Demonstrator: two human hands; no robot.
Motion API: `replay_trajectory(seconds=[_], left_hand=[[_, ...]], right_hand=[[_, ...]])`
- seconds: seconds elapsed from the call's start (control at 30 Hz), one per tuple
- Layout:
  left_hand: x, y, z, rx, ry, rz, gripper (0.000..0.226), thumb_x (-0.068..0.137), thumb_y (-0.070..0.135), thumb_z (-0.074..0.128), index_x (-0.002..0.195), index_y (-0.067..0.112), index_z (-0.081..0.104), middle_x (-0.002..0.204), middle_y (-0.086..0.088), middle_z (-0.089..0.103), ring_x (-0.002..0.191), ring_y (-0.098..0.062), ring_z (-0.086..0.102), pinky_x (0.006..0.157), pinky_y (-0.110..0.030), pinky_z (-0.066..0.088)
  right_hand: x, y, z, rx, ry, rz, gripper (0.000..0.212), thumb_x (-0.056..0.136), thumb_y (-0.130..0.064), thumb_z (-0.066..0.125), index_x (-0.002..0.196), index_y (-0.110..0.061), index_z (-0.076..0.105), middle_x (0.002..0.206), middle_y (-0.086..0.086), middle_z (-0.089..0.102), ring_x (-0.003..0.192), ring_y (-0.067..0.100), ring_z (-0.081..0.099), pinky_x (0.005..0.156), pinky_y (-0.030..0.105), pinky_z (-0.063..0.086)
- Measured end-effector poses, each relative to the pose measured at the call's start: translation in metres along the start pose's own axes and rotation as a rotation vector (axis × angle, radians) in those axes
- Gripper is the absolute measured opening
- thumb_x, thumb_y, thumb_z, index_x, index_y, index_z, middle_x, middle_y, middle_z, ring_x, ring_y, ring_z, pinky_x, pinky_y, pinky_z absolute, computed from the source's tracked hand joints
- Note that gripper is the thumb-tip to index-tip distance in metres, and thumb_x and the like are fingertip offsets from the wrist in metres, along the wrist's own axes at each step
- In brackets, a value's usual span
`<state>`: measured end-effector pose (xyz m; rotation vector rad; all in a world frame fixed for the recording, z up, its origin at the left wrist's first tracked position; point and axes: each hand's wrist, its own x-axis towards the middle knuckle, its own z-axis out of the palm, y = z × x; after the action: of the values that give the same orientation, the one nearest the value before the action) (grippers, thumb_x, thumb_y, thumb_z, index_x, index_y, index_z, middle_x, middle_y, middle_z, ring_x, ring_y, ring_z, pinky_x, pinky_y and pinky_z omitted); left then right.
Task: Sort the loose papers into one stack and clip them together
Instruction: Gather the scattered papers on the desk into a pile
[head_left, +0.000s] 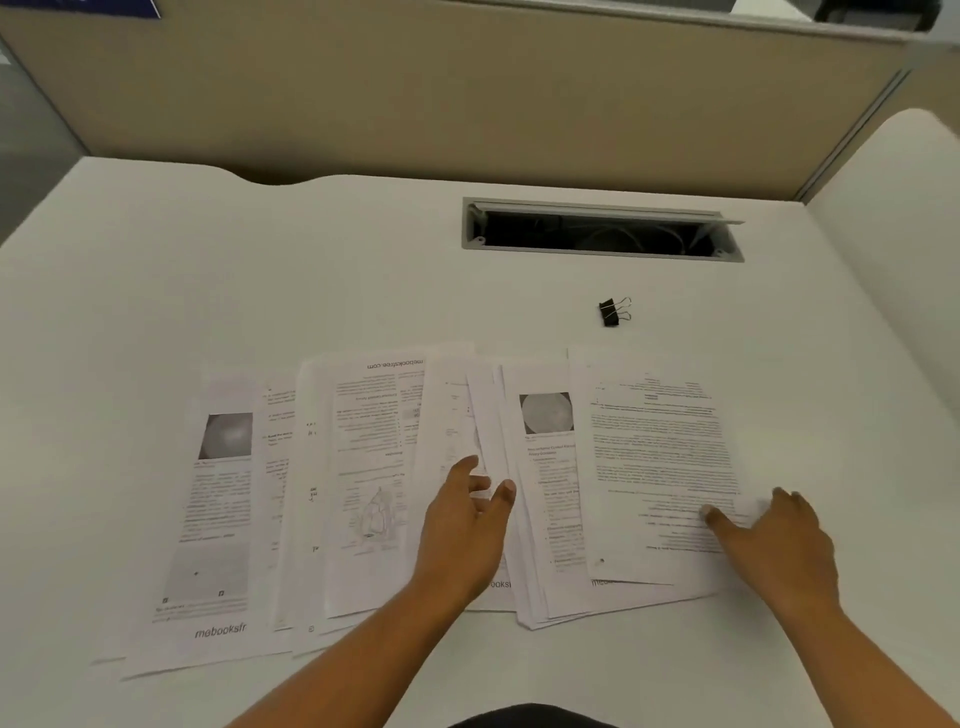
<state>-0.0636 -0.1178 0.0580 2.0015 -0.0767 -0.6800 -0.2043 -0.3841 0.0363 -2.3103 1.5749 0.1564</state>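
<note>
Papers (363, 467) lie spread out in a messy row on the white bench (156, 286), each one partly on top of the next. The far left sheet (218, 519) shows a grey round picture and lots of small print. In the middle, the left hand (467, 525) rests on the papers, with its fingers loose and spread and the thumb out to the side. Farther back, an open slot (602, 231) is cut into the bench, dark inside. A small black clip (613, 312) sits alone on the bench, behind the papers and not touching them. On the right, a sheet full of print (660, 457) lies on top. The right hand (774, 540) presses its thumb on that sheet. Its fingers bend down at the sheet's edge, and I cannot tell if they pinch it.
</note>
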Motion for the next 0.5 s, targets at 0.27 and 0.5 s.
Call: replay_trajectory(seconds=[0.27,0.5], left_hand=[[-0.006,0.006,0.004,0.126,-0.049,-0.030,0.054,0.100,0.038,0.053,0.149,0.024,0.037,0.140,-0.001,0.058,0.112,-0.013,0.058,0.094,-0.028,0.046],[-0.009,0.010,0.009,0.164,-0.015,-0.046,0.053,0.099,0.038,0.055,0.147,0.022,0.038,0.140,-0.001,0.058,0.104,-0.007,0.051,0.096,-0.029,0.046]], right_hand=[[0.015,0.016,-0.014,0.074,-0.020,0.017,0.097,0.067,-0.053,0.081,0.143,-0.007,0.041,0.139,0.018,0.053,0.124,0.040,0.054,0.093,0.048,0.047],[0.022,0.025,-0.016,0.276,-0.060,0.017,0.032,0.077,-0.030,0.080,0.097,-0.008,0.069,0.102,0.012,0.073,0.085,0.033,0.066,0.069,0.039,0.048]])
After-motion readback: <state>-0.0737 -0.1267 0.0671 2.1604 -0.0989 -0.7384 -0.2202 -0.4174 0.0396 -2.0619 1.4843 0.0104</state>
